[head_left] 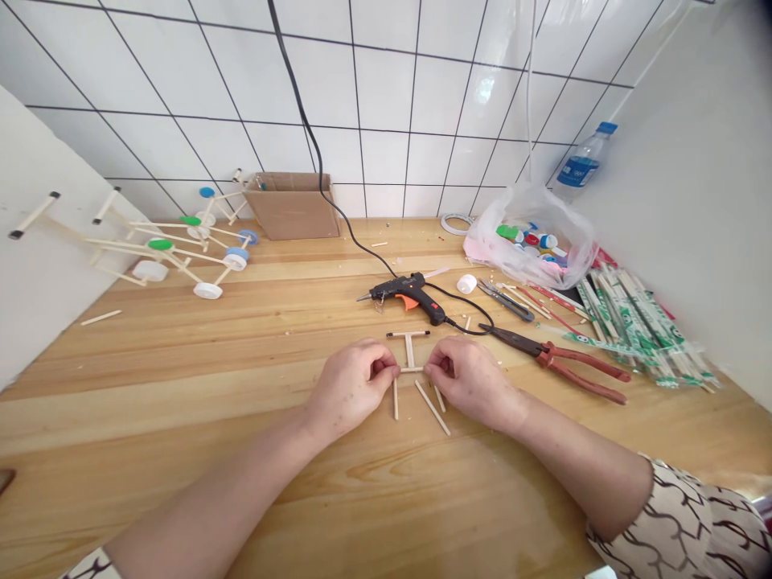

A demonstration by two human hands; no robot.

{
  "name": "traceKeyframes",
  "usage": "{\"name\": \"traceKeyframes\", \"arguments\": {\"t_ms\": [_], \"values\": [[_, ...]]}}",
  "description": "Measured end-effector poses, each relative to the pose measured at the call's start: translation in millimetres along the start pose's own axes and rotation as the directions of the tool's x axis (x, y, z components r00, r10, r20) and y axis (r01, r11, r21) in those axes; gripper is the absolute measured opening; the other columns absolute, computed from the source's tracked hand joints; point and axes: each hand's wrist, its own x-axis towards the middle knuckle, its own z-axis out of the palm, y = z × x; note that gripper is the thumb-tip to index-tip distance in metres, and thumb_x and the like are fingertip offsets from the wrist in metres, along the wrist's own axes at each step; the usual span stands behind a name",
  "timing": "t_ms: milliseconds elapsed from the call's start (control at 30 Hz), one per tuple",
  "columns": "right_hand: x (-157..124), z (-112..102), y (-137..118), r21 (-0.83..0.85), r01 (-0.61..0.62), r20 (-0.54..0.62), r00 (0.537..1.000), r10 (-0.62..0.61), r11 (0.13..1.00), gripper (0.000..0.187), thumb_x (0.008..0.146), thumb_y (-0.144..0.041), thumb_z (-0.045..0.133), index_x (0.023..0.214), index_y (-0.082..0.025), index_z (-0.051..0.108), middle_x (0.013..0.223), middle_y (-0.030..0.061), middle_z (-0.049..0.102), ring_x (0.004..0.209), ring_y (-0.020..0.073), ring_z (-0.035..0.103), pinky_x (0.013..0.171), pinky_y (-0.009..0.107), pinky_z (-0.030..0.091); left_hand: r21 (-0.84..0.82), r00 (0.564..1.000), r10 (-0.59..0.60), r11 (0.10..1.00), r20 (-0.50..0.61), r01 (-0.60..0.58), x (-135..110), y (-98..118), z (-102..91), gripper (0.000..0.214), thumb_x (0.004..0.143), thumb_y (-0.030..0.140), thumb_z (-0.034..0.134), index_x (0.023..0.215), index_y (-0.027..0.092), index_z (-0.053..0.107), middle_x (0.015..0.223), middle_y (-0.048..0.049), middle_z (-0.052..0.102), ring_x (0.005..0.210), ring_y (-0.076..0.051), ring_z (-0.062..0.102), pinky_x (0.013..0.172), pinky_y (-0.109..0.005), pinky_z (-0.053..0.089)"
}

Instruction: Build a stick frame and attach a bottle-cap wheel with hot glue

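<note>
My left hand [359,378] pinches the left end of a short wooden stick [412,370] lying crosswise. At its right end, my right hand [470,378] closes thumb and finger on the same stick. This stick meets the near end of an upright-running wooden piece [410,351], whose far end touches a crossbar with black tips [408,334]. Below the hands a loose stick [432,408] lies slanted on the table. Two more sticks, one [396,400] under my left fingers and one [440,399] by my right, are partly hidden.
A black glue gun [404,291] lies beyond my hands, its cord running up the wall. Red-handled pliers [558,358], a utility knife [507,301], wrapped chopsticks [648,322] and a bag of bottle caps [531,241] are right. Wheeled stick frames [174,245] and a cardboard box [295,211] stand left.
</note>
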Motion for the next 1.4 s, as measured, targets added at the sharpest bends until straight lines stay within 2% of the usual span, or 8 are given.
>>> {"name": "traceKeyframes", "arguments": {"t_ms": [533, 700, 833, 933, 1033, 1200, 1400], "values": [[-1, 0, 0, -0.007, 0.005, 0.021, 1.000, -0.005, 1.000, 0.011, 0.074, -0.015, 0.055, 0.063, -0.017, 0.056, 0.064, 0.0025, 0.060, 0.064, 0.0153, 0.052, 0.058, 0.025, 0.035, 0.017, 1.000, -0.018, 1.000, 0.015, 0.018, -2, 5, -0.8, 0.011, 0.074, 0.021, 0.053, 0.066, 0.019, 0.059, 0.070, -0.0011, 0.060, 0.063, -0.015, 0.052, 0.056, -0.025, 0.038], [-2, 0, 2, 0.096, -0.008, -0.008, 1.000, 0.009, 0.995, 0.011, 0.074, -0.016, 0.053, 0.064, -0.017, 0.055, 0.063, 0.0015, 0.060, 0.060, 0.0138, 0.051, 0.056, 0.024, 0.036, -0.096, 0.998, -0.043, 0.994, 0.040, 0.046, -2, 2, -2.6, 0.012, 0.075, 0.024, 0.054, 0.066, 0.019, 0.060, 0.064, 0.0005, 0.060, 0.059, -0.014, 0.051, 0.056, -0.025, 0.037], [-3, -3, 2, 0.200, -0.072, -0.012, 0.997, 0.076, 0.977, 0.009, 0.075, -0.017, 0.053, 0.066, -0.017, 0.056, 0.063, 0.0012, 0.060, 0.058, 0.0137, 0.053, 0.054, 0.024, 0.037, -0.221, 0.997, -0.078, 0.972, 0.025, 0.082, 0, 0, -4.3, 0.020, 0.079, 0.032, 0.050, 0.070, 0.018, 0.062, 0.065, 0.0004, 0.060, 0.061, -0.014, 0.051, 0.058, -0.025, 0.038], [-3, -5, 2, 0.234, -0.103, -0.035, 0.993, 0.114, 0.967, 0.008, 0.075, -0.019, 0.053, 0.068, -0.018, 0.056, 0.063, 0.0013, 0.061, 0.059, 0.0141, 0.054, 0.054, 0.024, 0.038, -0.284, 0.992, -0.128, 0.951, 0.005, 0.124, 0, 0, -6.3, 0.025, 0.081, 0.036, 0.048, 0.072, 0.017, 0.062, 0.066, 0.0005, 0.060, 0.063, -0.015, 0.050, 0.059, -0.024, 0.037], [-3, -6, 2, 0.252, -0.099, -0.058, 0.991, 0.117, 0.963, 0.007, 0.075, -0.019, 0.053, 0.069, -0.018, 0.056, 0.064, 0.0012, 0.061, 0.059, 0.0141, 0.055, 0.055, 0.025, 0.040, -0.338, 0.986, -0.159, 0.927, 0.044, 0.164, 0, 2, -8.6, 0.029, 0.080, 0.041, 0.049, 0.073, 0.017, 0.063, 0.066, 0.0007, 0.058, 0.064, -0.014, 0.049, 0.058, -0.024, 0.036], [-5, -5, 1, 0.264, -0.075, -0.078, 0.992, 0.099, 0.962, 0.006, 0.076, -0.019, 0.053, 0.070, -0.017, 0.057, 0.065, 0.0016, 0.062, 0.061, 0.0143, 0.055, 0.056, 0.025, 0.040, -0.340, 0.979, -0.164, 0.920, 0.118, 0.195, -1, 6, -10.8, 0.032, 0.077, 0.046, 0.051, 0.071, 0.016, 0.062, 0.062, 0.0024, 0.052, 0.058, -0.012, 0.042, 0.054, -0.023, 0.032], [-5, -6, -1, 0.313, -0.032, -0.098, 0.993, 0.066, 0.949, 0.007, 0.075, -0.019, 0.052, 0.070, -0.017, 0.056, 0.065, 0.0010, 0.059, 0.060, 0.0133, 0.052, 0.055, 0.024, 0.038, -0.311, 0.973, -0.182, 0.925, 0.139, 0.218, -2, 6, -10.8, 0.031, 0.078, 0.044, 0.050, 0.067, 0.016, 0.059, 0.057, 0.0041, 0.046, 0.054, -0.011, 0.036, 0.051, -0.023, 0.028]]}}
